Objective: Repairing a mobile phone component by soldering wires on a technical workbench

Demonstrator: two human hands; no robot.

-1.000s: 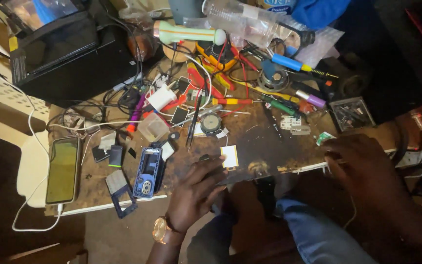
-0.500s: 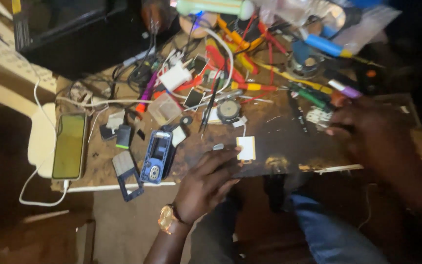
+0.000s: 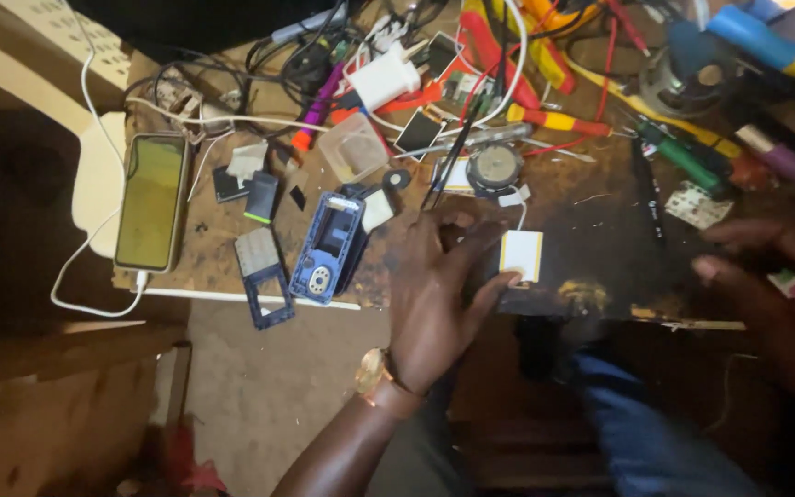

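Right hand [image 3: 784, 285] blurred at right edge (grip unclear), left hand [image 3: 439, 285] fingers spread, touching small white square pad [image 3: 521, 254], clear plastic tub [image 3: 353, 147] upper centre, contents indistinct.

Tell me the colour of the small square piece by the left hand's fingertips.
The small square piece is white with a yellowish edge, lying on the dark bench top beside the left hand; the head view shows it.

Worn wood, plastic and metal
The table [image 3: 232, 248] is rough, scuffed wood; the phone [image 3: 150, 201] has a glossy glass face, the blue casing [image 3: 327, 247] looks like smooth plastic, the watch [image 3: 372, 371] shiny gold metal, the white card [image 3: 521, 255] matt paper
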